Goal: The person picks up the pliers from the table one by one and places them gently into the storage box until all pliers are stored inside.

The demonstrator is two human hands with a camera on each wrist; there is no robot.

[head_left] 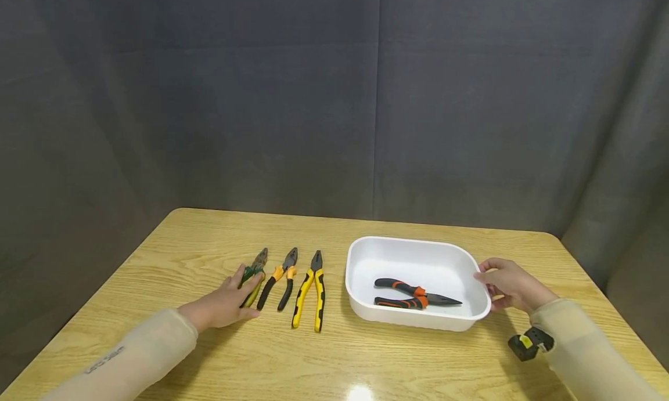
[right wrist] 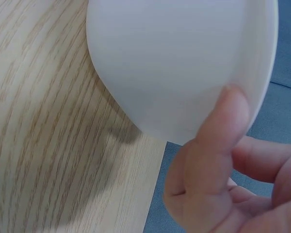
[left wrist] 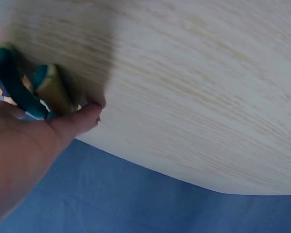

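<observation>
My left hand [head_left: 225, 301] reaches over the green-handled pliers [head_left: 257, 267], fingers extended across the handles and thumb held apart on the near side. The left wrist view has the same hand [left wrist: 34, 141] right beside the pliers' green handles [left wrist: 12, 80], its other fingers mostly hidden. At the right end of a white plastic tray [head_left: 402, 317], my right hand [head_left: 512, 285] pinches the rim. Up close, a fingertip [right wrist: 233, 104] presses on the tray's wall [right wrist: 174, 63]. Inside the tray lie long-nose pliers [head_left: 418, 292] with black and orange handles.
Beside the left hand lie pliers with orange and black handles [head_left: 284, 276], then pliers with yellow and black handles [head_left: 313, 285]. The wooden table [head_left: 334, 360] ends at a grey curtain [head_left: 282, 116] behind. A black strapped device [head_left: 524, 344] is on the right wrist.
</observation>
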